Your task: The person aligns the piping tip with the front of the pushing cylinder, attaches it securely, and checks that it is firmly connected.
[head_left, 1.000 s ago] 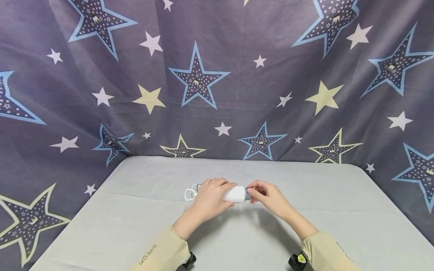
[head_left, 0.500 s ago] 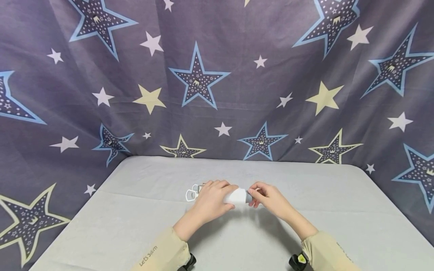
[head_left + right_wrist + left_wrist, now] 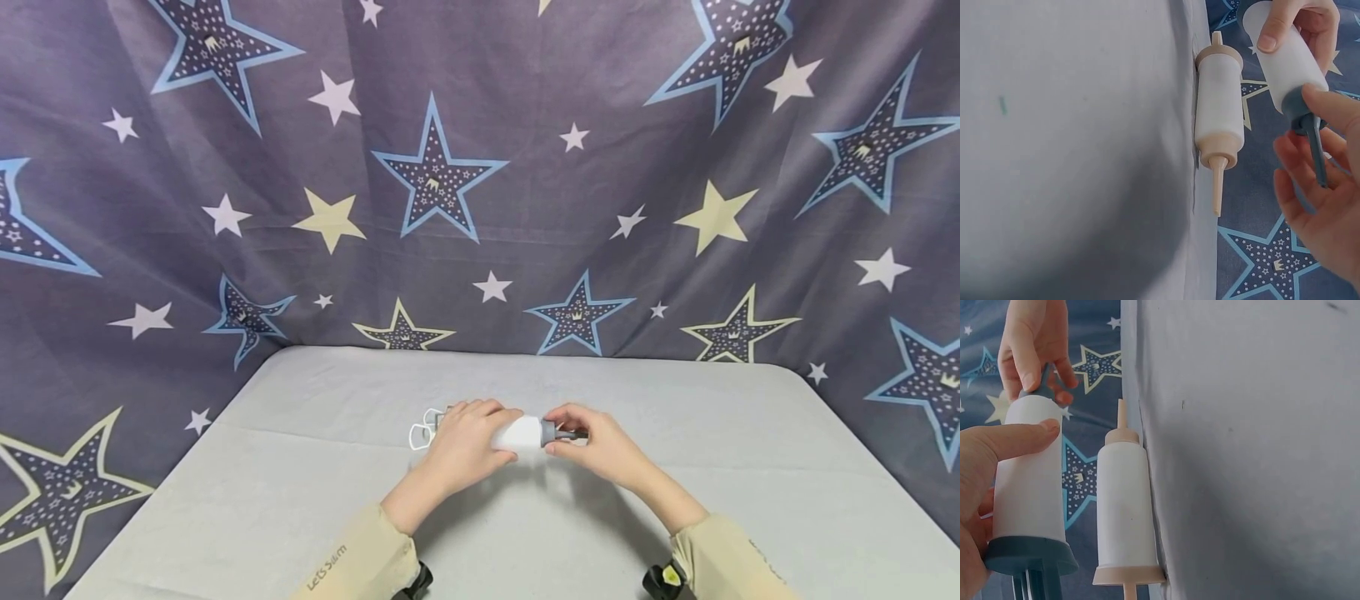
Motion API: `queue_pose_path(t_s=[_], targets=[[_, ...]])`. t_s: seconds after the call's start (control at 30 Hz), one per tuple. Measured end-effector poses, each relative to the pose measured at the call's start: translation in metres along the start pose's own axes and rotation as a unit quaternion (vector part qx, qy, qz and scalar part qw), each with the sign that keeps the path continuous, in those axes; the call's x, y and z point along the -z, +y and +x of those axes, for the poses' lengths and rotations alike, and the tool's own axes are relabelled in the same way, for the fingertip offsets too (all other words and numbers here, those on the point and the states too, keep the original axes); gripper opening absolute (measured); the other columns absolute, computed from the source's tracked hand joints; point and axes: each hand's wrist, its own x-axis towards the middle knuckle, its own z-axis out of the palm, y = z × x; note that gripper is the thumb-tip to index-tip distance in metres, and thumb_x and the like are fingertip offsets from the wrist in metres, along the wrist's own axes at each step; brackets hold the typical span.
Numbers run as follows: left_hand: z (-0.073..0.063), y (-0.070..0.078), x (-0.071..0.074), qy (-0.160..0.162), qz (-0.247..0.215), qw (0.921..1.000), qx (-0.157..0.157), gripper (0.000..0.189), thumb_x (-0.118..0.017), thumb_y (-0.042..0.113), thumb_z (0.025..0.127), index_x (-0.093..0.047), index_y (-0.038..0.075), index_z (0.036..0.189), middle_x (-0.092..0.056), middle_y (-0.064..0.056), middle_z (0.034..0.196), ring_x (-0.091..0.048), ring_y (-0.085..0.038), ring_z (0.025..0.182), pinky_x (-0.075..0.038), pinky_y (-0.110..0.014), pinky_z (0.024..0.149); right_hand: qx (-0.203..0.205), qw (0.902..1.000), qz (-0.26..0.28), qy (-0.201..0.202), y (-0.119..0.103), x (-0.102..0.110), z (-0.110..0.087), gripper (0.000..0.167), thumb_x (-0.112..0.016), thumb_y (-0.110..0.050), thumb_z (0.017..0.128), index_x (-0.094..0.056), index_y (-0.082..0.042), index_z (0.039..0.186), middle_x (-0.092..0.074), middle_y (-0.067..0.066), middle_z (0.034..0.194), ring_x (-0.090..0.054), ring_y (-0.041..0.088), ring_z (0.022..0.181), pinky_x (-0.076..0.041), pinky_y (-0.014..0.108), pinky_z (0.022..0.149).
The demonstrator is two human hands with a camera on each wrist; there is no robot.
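Observation:
In the left wrist view, a decorating syringe [image 3: 1032, 469] has a white barrel, a dark teal flange and a matching end cap. My left hand [image 3: 467, 437] grips the barrel, its thumb laid across it. At the other end, my right hand [image 3: 600, 442] pinches the cap [image 3: 1294, 106] between thumb and fingers. The slim teal nozzle [image 3: 1317, 153] sticks out of the cap, past the palm. White ring handles [image 3: 422, 435] show left of my left hand. My left palm hides part of the barrel.
A second syringe [image 3: 1219, 100], with a white barrel and beige end parts, lies on the table beside the held one in both wrist views. Grey cloth [image 3: 337, 483] covers the table. A star-patterned curtain [image 3: 480, 250] hangs behind the far edge.
My right hand's fingers have shifted and spread at the cap, and the nozzle now shows between them in the head view. My left hand has barely moved.

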Motion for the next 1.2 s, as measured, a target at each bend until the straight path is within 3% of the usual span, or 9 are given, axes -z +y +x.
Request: queue_pose_path(t_s=[0.33,0.73,0.97,1.2], targets=[[0.001,0.000,-0.001,0.012,-0.012,0.9998,0.003,0.051,-0.075,0.040,0.067,-0.062,0.023,0.114,-0.064,0.007,0.100,-0.059,-0.013,0.091,-0.045,-0.035,0.080,0.020,0.9995,-0.001,0.025,-0.002,0.000,-0.001,0.032,-0.070,-0.004,0.076,-0.061,0.001,0.106,-0.065,0.011,0.100,-0.061,0.026,0.091,-0.048,0.043,0.083],[0.000,0.000,-0.001,0.012,-0.013,0.9998,0.005,0.051,-0.075,0.040,0.068,-0.062,0.023,0.114,-0.063,0.006,0.100,-0.058,-0.013,0.092,-0.044,-0.036,0.082,-0.008,0.9996,0.004,0.029,0.000,-0.001,-0.001,0.030,-0.067,-0.010,0.080,-0.062,-0.001,0.108,-0.067,0.010,0.098,-0.060,0.026,0.093,-0.047,0.045,0.082],[0.000,0.000,-0.002,0.017,-0.008,0.9998,0.001,0.050,-0.075,0.039,0.068,-0.062,0.024,0.114,-0.063,0.008,0.100,-0.058,-0.012,0.092,-0.044,-0.035,0.082,-0.018,0.9995,-0.008,0.025,-0.002,-0.001,-0.002,0.027,-0.063,-0.014,0.084,-0.063,0.000,0.107,-0.067,0.010,0.097,-0.060,0.022,0.088,-0.049,0.025,0.073],[0.001,0.001,0.001,0.020,-0.002,0.9998,-0.002,0.051,-0.075,0.039,0.068,-0.061,0.024,0.115,-0.063,0.007,0.102,-0.058,-0.012,0.092,-0.044,-0.033,0.081,-0.023,0.9995,0.001,0.023,0.018,-0.005,0.002,0.027,-0.060,-0.019,0.087,-0.060,-0.006,0.110,-0.067,0.007,0.094,-0.062,0.023,0.092,-0.049,0.030,0.074]])
